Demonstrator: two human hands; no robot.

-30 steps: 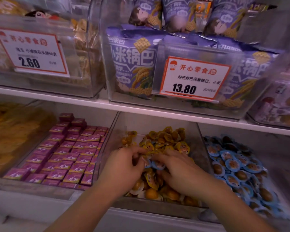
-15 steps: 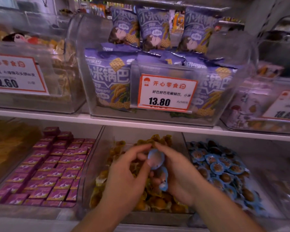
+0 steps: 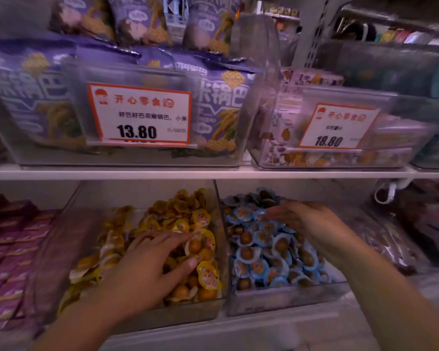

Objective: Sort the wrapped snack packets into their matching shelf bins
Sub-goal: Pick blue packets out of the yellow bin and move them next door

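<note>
Head view: lowest in the frame we see our left hand [image 3: 147, 269], fingers spread and relaxed, resting on the yellow packets [image 3: 205, 272] in the middle clear bin [image 3: 137, 317], holding nothing. At middle right our right hand [image 3: 299, 219] lies with straight fingers over the blue packets [image 3: 261, 269] in the right bin [image 3: 284, 297]; if something is under the palm we cannot tell. We judge these packets light, crinkly and a little slippery, with a firm round snack inside; it is best to pinch one at the flat sealed rim. Further up, behind the white shelf edge [image 3: 213, 174], stand purple bags [image 3: 221, 102] and a price card [image 3: 140, 114]
</note>
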